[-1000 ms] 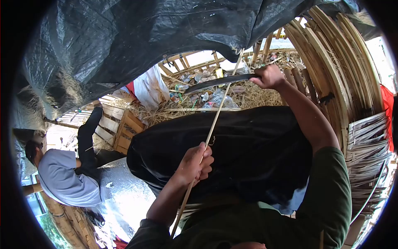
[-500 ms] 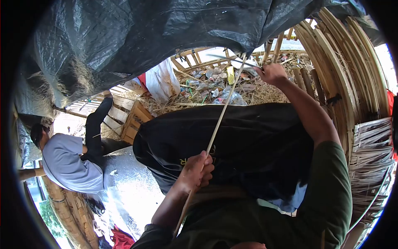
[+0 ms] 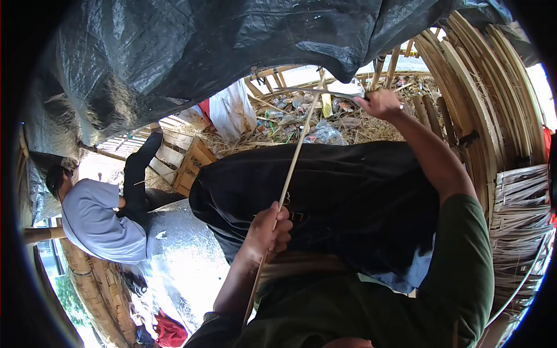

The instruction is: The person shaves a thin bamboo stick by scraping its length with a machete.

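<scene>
My left hand (image 3: pixel 270 231) is wrapped round the middle of a long pale bamboo stick (image 3: pixel 297 152). The stick slants from beside my body up towards the far end, across the black cloth (image 3: pixel 348 180) over my lap. Out to the upper right, my right hand (image 3: pixel 382 104) is closed round the handle of a long-bladed knife (image 3: pixel 301 90). Its dark blade points left and crosses the stick near the far tip. Whether the edge bites into the stick, I cannot tell. My fingers hide most of the handle.
A dark tarpaulin (image 3: pixel 232 40) hangs low overhead. Split bamboo strips (image 3: pixel 478 87) stand at right, above bundled dry leaves (image 3: pixel 519 214). Litter (image 3: pixel 325 133) lies on straw ahead. At left another person (image 3: pixel 104 217) sits near a wooden crate (image 3: pixel 194 165); red cloth (image 3: pixel 170 330) lies lower left.
The stick's far end has shifted left and slightly down, with my left hand slightly left and up. The knife blade has turned flatter and lower; my right hand has barely moved.
</scene>
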### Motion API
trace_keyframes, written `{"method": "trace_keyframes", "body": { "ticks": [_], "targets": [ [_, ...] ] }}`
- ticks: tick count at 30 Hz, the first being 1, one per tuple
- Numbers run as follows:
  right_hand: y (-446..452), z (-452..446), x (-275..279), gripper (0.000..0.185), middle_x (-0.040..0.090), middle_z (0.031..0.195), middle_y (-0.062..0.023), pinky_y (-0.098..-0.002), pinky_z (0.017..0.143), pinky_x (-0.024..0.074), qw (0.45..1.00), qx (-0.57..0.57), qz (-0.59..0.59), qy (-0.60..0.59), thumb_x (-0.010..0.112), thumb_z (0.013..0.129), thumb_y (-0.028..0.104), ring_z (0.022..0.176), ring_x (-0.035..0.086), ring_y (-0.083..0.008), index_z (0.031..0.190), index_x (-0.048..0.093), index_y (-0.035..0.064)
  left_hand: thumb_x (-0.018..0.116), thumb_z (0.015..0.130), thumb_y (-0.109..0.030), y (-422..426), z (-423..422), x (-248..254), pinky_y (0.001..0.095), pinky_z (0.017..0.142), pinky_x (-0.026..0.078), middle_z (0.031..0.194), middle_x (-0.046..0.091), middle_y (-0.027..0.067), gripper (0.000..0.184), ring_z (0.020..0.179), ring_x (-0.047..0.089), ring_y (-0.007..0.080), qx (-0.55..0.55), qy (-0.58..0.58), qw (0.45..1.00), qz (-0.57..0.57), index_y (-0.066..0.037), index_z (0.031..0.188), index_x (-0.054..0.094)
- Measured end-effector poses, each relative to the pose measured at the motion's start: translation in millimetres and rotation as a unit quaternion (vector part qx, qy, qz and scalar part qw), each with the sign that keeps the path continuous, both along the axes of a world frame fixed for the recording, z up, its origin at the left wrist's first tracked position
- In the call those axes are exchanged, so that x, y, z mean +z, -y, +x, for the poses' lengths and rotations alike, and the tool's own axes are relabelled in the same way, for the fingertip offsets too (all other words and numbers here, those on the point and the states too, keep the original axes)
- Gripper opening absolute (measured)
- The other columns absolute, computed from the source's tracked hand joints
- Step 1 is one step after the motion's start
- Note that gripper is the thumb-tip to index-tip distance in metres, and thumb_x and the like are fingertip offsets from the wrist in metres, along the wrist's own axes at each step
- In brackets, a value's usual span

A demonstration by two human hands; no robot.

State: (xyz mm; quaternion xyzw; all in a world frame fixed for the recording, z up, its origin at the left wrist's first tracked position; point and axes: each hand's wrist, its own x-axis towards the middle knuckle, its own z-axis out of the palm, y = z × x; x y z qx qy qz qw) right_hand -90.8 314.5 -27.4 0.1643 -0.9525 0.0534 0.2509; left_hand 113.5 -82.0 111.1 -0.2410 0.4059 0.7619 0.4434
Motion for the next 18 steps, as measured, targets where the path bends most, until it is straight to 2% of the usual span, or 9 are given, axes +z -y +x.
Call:
{"method": "trace_keyframes", "body": {
  "ticks": [3, 5, 8, 11, 13, 18],
  "targets": [
    [26.5, 3.0, 13.4, 0.058, 0.063, 0.058, -0.0163, -0.0429, 0.053, 0.0536, 0.991, -0.023, -0.041, 0.121, 0.055, 0.094, 0.060, 0.054, 0.066, -0.0353, 0.073, 0.072, 0.0083, 0.035, 0.108, -0.045, 0.4, -10.4, -0.5, 0.0199, 0.035, 0.019, 0.054, 0.029, -0.0087, 0.037, 0.039, 0.023, 0.0026, 0.008, -0.031, 0.999, -0.017, -0.018, 0.084, 0.043],
    [51.9, 9.1, 25.5, 0.059, 0.063, 0.058, -0.0166, -0.0438, 0.056, 0.0546, 0.976, 0.033, -0.095, 0.195, 0.052, 0.095, 0.060, 0.056, 0.066, -0.0368, 0.076, 0.073, 0.0081, 0.035, 0.108, -0.046, 1.0, -16.6, -1.2, 0.0203, 0.034, 0.018, 0.052, 0.029, -0.0088, 0.037, 0.037, 0.022, 0.0034, 0.020, -0.039, 0.999, -0.010, -0.018, 0.084, 0.044],
    [98.7, 48.0, 66.6, 0.056, 0.061, 0.057, -0.0171, -0.0455, 0.057, 0.0544, 0.948, 0.126, -0.094, 0.276, 0.053, 0.096, 0.056, 0.056, 0.065, -0.0368, 0.079, 0.072, 0.0067, 0.035, 0.108, -0.045, -4.7, -24.4, 2.3, 0.0210, 0.034, 0.018, 0.052, 0.029, -0.0087, 0.037, 0.037, 0.022, 0.0043, 0.017, -0.062, 0.998, -0.013, -0.019, 0.083, 0.043],
    [142.2, 99.9, 97.8, 0.052, 0.060, 0.057, -0.0167, -0.0450, 0.056, 0.0539, 0.927, 0.232, -0.097, 0.279, 0.056, 0.096, 0.052, 0.055, 0.064, -0.0360, 0.077, 0.070, 0.0059, 0.035, 0.108, -0.046, -12.2, -29.5, 1.0, 0.0214, 0.034, 0.018, 0.052, 0.030, -0.0080, 0.038, 0.037, 0.022, 0.0047, 0.022, -0.055, 0.998, 0.010, -0.018, 0.084, 0.044],
    [156.7, 121.1, 105.1, 0.062, 0.063, 0.058, -0.0175, -0.0474, 0.059, 0.0546, 0.916, 0.270, -0.132, 0.266, 0.050, 0.096, 0.059, 0.058, 0.066, -0.0386, 0.072, 0.069, 0.0057, 0.037, 0.108, -0.043, -17.7, -29.5, -3.9, 0.0201, 0.031, 0.021, 0.051, 0.031, -0.0077, 0.036, 0.035, 0.024, 0.0041, 0.033, -0.050, 0.998, 0.003, -0.017, 0.084, 0.046],
    [155.8, 130.5, 109.3, 0.061, 0.063, 0.057, -0.0137, -0.0428, 0.053, 0.0531, 0.938, 0.259, -0.049, 0.224, 0.052, 0.094, 0.061, 0.055, 0.066, -0.0339, 0.068, 0.067, 0.0077, 0.042, 0.107, -0.040, -27.0, -24.2, -5.5, 0.0195, 0.030, 0.022, 0.051, 0.031, -0.0081, 0.032, 0.035, 0.025, 0.0025, 0.046, -0.047, 0.998, -0.021, -0.017, 0.085, 0.047]
  ]
}}
